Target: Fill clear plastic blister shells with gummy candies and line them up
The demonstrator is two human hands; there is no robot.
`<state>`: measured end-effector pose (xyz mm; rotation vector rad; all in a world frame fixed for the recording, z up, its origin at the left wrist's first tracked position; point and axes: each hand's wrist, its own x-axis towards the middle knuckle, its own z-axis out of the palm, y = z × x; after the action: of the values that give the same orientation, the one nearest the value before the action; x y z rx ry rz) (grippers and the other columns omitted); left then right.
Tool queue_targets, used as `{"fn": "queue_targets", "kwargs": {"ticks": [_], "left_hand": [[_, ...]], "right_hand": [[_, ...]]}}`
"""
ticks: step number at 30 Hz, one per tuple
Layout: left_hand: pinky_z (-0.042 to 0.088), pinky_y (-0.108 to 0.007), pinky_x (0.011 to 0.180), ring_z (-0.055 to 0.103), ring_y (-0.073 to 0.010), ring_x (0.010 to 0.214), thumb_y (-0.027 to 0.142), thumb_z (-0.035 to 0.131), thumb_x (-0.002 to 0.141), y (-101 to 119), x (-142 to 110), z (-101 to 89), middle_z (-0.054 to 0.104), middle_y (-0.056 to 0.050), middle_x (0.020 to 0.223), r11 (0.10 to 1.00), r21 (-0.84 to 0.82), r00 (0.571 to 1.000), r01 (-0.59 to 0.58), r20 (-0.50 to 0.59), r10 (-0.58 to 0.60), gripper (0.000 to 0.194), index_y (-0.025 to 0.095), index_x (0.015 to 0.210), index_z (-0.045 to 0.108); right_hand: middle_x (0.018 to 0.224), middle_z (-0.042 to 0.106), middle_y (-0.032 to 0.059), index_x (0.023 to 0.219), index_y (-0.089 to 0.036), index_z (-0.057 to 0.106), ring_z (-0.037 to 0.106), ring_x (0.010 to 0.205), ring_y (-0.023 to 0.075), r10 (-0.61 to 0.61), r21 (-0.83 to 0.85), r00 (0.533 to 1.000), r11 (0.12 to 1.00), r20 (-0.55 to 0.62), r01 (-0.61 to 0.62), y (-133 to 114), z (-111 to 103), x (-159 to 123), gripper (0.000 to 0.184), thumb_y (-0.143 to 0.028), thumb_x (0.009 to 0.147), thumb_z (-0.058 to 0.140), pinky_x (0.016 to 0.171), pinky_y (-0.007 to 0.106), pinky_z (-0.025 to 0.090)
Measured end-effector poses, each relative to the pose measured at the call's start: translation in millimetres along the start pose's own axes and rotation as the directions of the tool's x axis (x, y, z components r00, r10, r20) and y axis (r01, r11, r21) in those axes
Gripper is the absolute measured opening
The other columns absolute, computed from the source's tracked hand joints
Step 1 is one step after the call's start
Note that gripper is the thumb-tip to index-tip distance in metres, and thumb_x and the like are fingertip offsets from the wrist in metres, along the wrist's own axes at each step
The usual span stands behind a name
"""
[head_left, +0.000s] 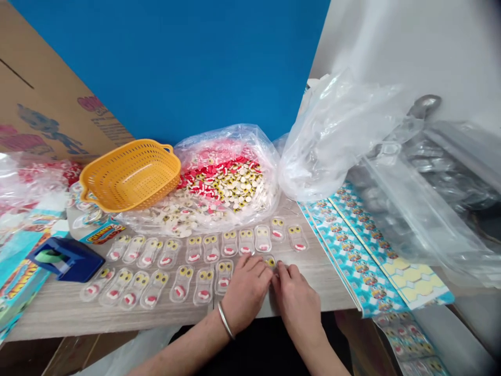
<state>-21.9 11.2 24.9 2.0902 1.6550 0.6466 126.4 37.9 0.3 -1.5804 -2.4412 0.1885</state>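
My left hand (250,287), with a metal bangle at the wrist, and my right hand (296,297) meet at the table's front. Between their fingertips is a small clear plastic blister tray (269,260) with two yellow eye pieces at its top. My fingers are bent and closed on its sides, and its lower part is hidden. Similar blister trays (204,286) lie in two rows to the left and behind my hands, each with yellow eyes and a red-and-white mouth piece. Behind them, a clear plastic bag (250,183) lies open, full of loose eye and mouth pieces.
A yellow basket (133,180) sits at the back left. A blue tape dispenser (68,258) stands in front of it. Printed card sheets (364,250) lie at the right, beside a white plastic bag (336,136). A cardboard box (47,94) and blue panel (195,68) stand behind.
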Motion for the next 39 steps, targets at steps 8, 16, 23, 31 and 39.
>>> {"fn": "queue_targets", "kwargs": {"ticks": [8,16,23,31,39], "left_hand": [[0.042,-0.050,0.108,0.060,-0.0254,0.117,0.010,0.053,0.093,-6.1,3.3,0.4,0.071,-0.006,0.101,0.989,0.131,0.993,-0.063,-0.092,0.075,0.017,0.020,0.100,0.064],[0.053,-0.043,0.100,0.066,-0.0227,0.113,0.011,0.054,0.092,-10.7,24.4,-19.5,0.073,-0.006,0.111,0.990,-0.008,0.964,-0.141,-0.227,0.136,0.021,0.024,0.105,0.063],[0.044,-0.045,0.113,0.054,-0.0259,0.135,0.036,0.055,0.096,16.7,140.4,-59.0,0.055,-0.010,0.148,0.923,-0.361,0.990,-0.135,-0.014,0.140,0.055,0.029,0.149,0.044],[0.017,-0.046,0.124,0.022,-0.0280,0.153,0.057,0.043,0.097,-48.0,347.5,-97.4,0.025,-0.013,0.166,0.965,-0.263,0.964,0.012,-0.255,-0.081,0.073,0.018,0.157,0.029],[0.029,-0.046,0.119,0.041,-0.0342,0.143,0.045,0.065,0.085,-113.0,395.7,-73.5,0.049,-0.023,0.150,0.985,-0.058,0.965,0.161,-0.202,-0.169,0.066,0.008,0.139,0.053]], "right_hand": [[0.098,0.070,0.0089,0.113,-0.021,0.065,0.070,0.078,0.0234,-0.041,0.054,0.998,0.998,0.051,0.038,30.2,-46.7,48.9,0.021,-0.026,0.098,0.050,0.065,0.031,0.047],[0.112,0.072,0.0151,0.110,-0.014,0.072,0.065,0.109,0.0263,0.215,0.274,0.972,0.944,-0.094,-0.182,118.7,-75.8,217.9,0.031,-0.014,0.093,0.045,0.096,0.033,0.045],[0.109,0.076,0.0095,0.110,-0.015,0.072,0.068,0.102,0.0221,0.352,0.420,0.931,0.862,-0.095,-0.283,154.5,-35.5,289.4,0.032,-0.010,0.085,0.054,0.088,0.027,0.051],[0.107,0.075,0.0111,0.112,-0.014,0.070,0.070,0.094,0.0218,0.378,0.478,0.917,0.833,-0.126,-0.278,181.0,-6.5,281.8,0.036,-0.009,0.079,0.058,0.089,0.032,0.052],[0.110,0.069,0.0106,0.111,-0.017,0.067,0.061,0.109,0.0232,0.132,0.428,0.949,0.904,-0.287,0.003,140.6,-40.2,232.2,0.024,-0.028,0.097,0.050,0.097,0.034,0.044]]}}
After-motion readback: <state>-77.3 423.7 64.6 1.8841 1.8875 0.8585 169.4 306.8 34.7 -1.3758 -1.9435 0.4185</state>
